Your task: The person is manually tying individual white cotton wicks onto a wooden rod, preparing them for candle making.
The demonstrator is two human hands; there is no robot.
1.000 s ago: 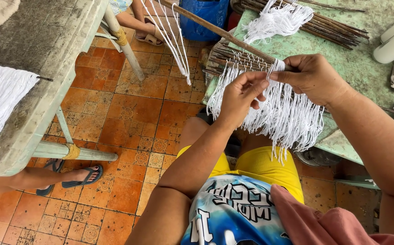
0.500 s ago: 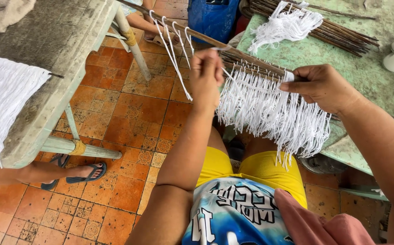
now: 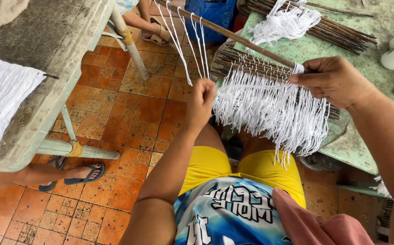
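A long brown stick (image 3: 242, 38) slants from the top centre down to my right hand (image 3: 330, 79), which pinches it where a thick fringe of white strings (image 3: 269, 109) is knotted on. Further up the stick hang a few loose white string loops (image 3: 188, 41). My left hand (image 3: 201, 102) is closed on the lower end of one of these strings and holds it taut below the stick. My lap, in yellow shorts (image 3: 251, 170), lies under the fringe.
A green table (image 3: 351, 59) at right carries a bundle of thin sticks (image 3: 333, 25) and a tuft of white yarn (image 3: 283, 20). A grey bench (image 3: 47, 59) at left bears white yarn (image 3: 0, 109). Other people's sandalled feet (image 3: 77, 174) rest on the orange tile floor. A blue bag (image 3: 208, 13) stands at top.
My left hand left the knots by my right hand, rose to the stick, then came down pulling a string. One more loop now hangs on the stick.
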